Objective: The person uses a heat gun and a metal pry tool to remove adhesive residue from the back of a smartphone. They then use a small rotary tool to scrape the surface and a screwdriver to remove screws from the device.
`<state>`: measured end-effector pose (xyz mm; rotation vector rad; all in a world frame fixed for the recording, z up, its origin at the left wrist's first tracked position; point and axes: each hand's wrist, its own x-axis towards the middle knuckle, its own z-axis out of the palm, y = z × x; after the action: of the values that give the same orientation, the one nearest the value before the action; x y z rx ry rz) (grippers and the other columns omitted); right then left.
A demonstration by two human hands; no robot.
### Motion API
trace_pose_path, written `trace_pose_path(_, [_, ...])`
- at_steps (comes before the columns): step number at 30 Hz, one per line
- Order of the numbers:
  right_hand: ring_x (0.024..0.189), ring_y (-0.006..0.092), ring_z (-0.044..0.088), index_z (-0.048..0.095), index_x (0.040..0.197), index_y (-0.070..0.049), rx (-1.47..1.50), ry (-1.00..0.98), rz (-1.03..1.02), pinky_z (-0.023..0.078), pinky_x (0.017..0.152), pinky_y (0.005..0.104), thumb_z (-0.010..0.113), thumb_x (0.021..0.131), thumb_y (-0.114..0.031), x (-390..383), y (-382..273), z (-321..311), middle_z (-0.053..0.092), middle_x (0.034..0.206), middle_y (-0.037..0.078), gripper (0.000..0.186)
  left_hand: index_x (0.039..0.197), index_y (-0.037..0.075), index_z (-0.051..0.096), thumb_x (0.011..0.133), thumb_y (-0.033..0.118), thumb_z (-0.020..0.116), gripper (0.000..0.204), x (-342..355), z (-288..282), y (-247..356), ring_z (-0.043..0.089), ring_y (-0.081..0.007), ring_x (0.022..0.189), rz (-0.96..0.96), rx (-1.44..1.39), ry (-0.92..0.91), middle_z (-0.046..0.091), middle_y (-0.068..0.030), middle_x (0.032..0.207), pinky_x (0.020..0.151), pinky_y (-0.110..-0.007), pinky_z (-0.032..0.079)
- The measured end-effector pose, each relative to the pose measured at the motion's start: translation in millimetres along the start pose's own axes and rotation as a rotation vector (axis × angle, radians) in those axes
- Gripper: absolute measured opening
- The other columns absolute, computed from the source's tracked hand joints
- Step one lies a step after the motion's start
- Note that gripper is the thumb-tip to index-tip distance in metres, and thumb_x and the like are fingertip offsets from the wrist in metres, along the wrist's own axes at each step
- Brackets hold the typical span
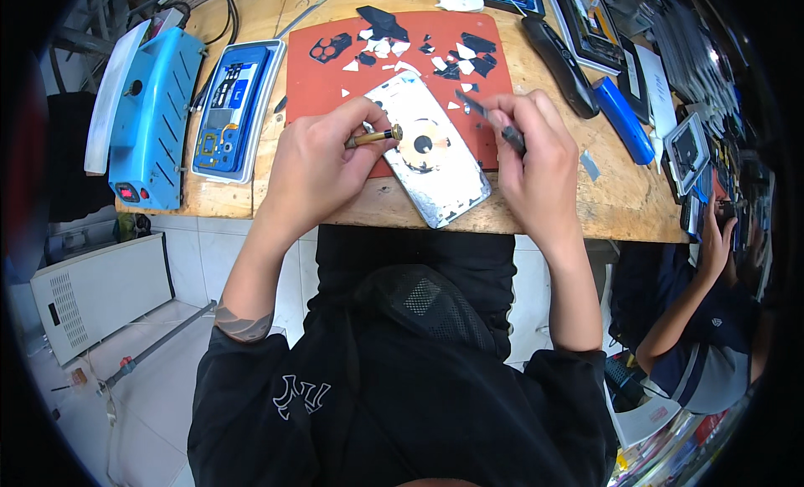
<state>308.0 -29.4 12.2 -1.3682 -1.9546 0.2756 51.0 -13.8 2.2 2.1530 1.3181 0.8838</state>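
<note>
My left hand [318, 156] is closed on a short brass-coloured tool [368, 137] with a round knurled end, above the upper-left part of a white phone [440, 185]. The phone lies tilted on a red mat [310, 85], overhanging its front edge, with a cracked back and a round opening in the middle. My right hand [540, 164] is closed on a dark flat-bladed tool [512, 140], its blade pointing up-left beside the phone's upper right. Black and white broken shards [381, 25] are scattered over the top of the mat.
A light-blue machine [155, 144] and an opened blue phone [234, 102] are at left. A black handheld device [561, 64], a blue cylinder [624, 123] and stacked devices crowd the right. A co-worker's arm [678, 319] reaches to the bench [611, 211] at far right.
</note>
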Motion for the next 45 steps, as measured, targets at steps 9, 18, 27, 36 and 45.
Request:
trace_pose_path(9, [0.079, 0.0292, 0.072, 0.076, 0.099, -0.005, 0.126, -0.175, 0.149, 0.055, 0.07, 0.0384, 0.082, 0.079, 0.004, -28.8, -8.6, -21.1, 0.066, 0.086, 0.011, 0.022, 0.103, 0.005, 0.067, 0.091, 0.005, 0.076, 0.015, 6.8, -8.7, -3.3, 0.073, -0.0318, 0.072, 0.065, 0.19, -0.131, 0.073, -0.0133, 0.081, 0.063, -0.039, 0.053])
trace_pose_path(18, [0.077, 0.0319, 0.071, 0.071, 0.095, -0.009, -0.081, -0.213, -0.011, 0.056, 0.067, 0.0418, 0.086, 0.078, -0.002, -30.5, -7.7, -18.0, 0.061, 0.088, 0.009, 0.024, 0.106, 0.009, 0.064, 0.091, 0.003, 0.071, 0.018, 2.8, -5.6, -2.0, 0.075, -0.0356, 0.081, 0.098, 0.326, -0.144, 0.075, -0.0114, 0.087, 0.067, -0.043, 0.056])
trace_pose_path(27, [0.073, 0.0325, 0.069, 0.067, 0.092, -0.007, -0.09, -0.083, 0.039, 0.053, 0.064, 0.0435, 0.083, 0.085, -0.008, -22.4, -2.5, -9.3, 0.061, 0.086, 0.01, 0.018, 0.106, 0.009, 0.062, 0.093, 0.006, 0.071, 0.016, 0.9, -0.4, -4.9, 0.075, -0.0362, 0.08, 0.104, 0.325, -0.12, 0.074, -0.011, 0.084, 0.066, -0.045, 0.055])
trace_pose_path(36, [0.082, 0.0349, 0.071, 0.073, 0.1, -0.002, 0.007, 0.005, 0.138, 0.055, 0.074, 0.0397, 0.075, 0.091, -0.003, 2.6, 3.8, -1.3, 0.071, 0.091, 0.015, 0.008, 0.106, 0.008, 0.062, 0.095, 0.008, 0.072, 0.015, 1.1, -0.3, -3.5, 0.074, -0.0373, 0.08, 0.104, 0.344, -0.115, 0.074, -0.0129, 0.083, 0.066, -0.044, 0.055])
trace_pose_path(45, [0.074, 0.0273, 0.072, 0.076, 0.106, -0.004, 0.115, -0.098, 0.086, 0.054, 0.066, 0.036, 0.078, 0.085, 0.002, -41.0, -8.9, -22.1, 0.07, 0.086, 0.011, 0.022, 0.109, 0.012, 0.07, 0.089, 0.003, 0.076, 0.022, -0.6, -6.1, -5.4, 0.078, -0.0294, 0.079, 0.185, 0.34, -0.075, 0.079, -0.0082, 0.089, 0.065, -0.04, 0.058])
